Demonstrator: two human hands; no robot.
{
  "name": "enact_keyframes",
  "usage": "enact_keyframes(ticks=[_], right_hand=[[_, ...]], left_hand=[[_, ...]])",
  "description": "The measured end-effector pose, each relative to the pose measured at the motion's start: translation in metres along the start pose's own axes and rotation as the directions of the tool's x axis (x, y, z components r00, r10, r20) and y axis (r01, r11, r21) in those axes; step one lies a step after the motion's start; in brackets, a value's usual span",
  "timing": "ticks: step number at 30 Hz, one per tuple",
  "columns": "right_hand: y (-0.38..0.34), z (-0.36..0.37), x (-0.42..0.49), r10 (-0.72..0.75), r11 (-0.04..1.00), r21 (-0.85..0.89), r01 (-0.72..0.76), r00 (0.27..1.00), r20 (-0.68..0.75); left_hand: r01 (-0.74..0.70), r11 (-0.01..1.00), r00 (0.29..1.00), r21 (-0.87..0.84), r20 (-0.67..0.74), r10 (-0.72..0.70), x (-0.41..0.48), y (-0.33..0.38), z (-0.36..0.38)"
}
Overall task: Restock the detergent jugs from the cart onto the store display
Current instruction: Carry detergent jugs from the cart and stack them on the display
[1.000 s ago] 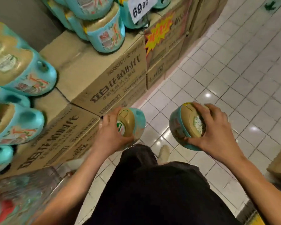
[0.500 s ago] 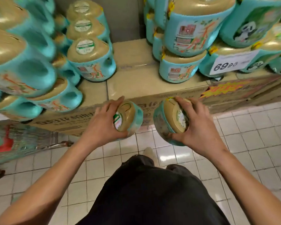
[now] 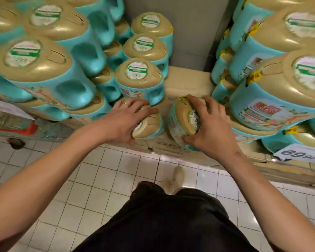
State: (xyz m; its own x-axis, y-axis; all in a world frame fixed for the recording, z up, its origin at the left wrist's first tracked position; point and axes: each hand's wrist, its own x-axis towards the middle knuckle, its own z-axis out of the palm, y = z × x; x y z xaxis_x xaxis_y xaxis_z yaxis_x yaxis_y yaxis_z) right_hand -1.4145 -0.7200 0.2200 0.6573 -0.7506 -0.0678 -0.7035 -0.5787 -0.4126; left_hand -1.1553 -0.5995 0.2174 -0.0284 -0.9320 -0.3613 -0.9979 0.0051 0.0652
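Right now I've got two teal plastic detergent jugs w/ tan-gold rounded tops, one per hand, both at the front edge of the brown cardboard carton platform (image 3: 189,82) that serves as the display base. Left hand (image 3: 124,120) is clamped over the top of the left jug (image 3: 149,128), fingers spread across the cap, thumb underneath on the near side; that jug sits just below and touching the stacked teal jug with round white-green cap sticker (image 3: 138,77). Right hand (image 3: 207,124) grips the right jug (image 3: 185,122) around its tan top, fingers curled over the far side, thumb at the near lower edge; jug is tilted so its cap label faces me. The two held jugs are just beside each other, narrow gap btwn them. Can't tell whether either base rests fully on the cardboard. To the left, a tall stack of same teal jugs (image 3: 44,66) leans toward the cam, blurred; to the right, another stack (image 3: 273,84) w/ printed front labels, and a white price tag reading 69.90 (image 3: 300,153) at the lower right. Behind the gap is a grey wall panel (image 3: 189,30). Below: white tiled floor (image 3: 98,179), my dark trousers (image 3: 167,219) and a light shoe (image 3: 175,179).
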Motion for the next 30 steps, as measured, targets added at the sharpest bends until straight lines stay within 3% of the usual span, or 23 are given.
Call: enact_keyframes(ticks=[5,10,22,30], right_hand=[[0.014,0.005,0.048,-0.046,0.996,-0.072,0.051,0.996,0.07],[0.012,0.012,0.081,-0.073,0.986,-0.14,0.09,0.99,0.118],[0.005,0.007,0.19,0.18,0.974,-0.144,-0.173,0.983,0.04],[0.003,0.002,0.263,0.097,0.984,-0.155,-0.087,0.994,0.055]], left_hand=[[0.018,1.0,0.997,0.02,0.075,-0.019,0.021,-0.012,-0.018],[0.043,0.988,0.993,0.149,0.105,-0.059,0.03,-0.021,-0.023],[0.031,0.996,0.995,0.082,0.094,-0.038,0.029,-0.024,-0.005],[-0.015,0.987,0.997,0.159,0.078,0.002,0.033,-0.029,-0.006]])
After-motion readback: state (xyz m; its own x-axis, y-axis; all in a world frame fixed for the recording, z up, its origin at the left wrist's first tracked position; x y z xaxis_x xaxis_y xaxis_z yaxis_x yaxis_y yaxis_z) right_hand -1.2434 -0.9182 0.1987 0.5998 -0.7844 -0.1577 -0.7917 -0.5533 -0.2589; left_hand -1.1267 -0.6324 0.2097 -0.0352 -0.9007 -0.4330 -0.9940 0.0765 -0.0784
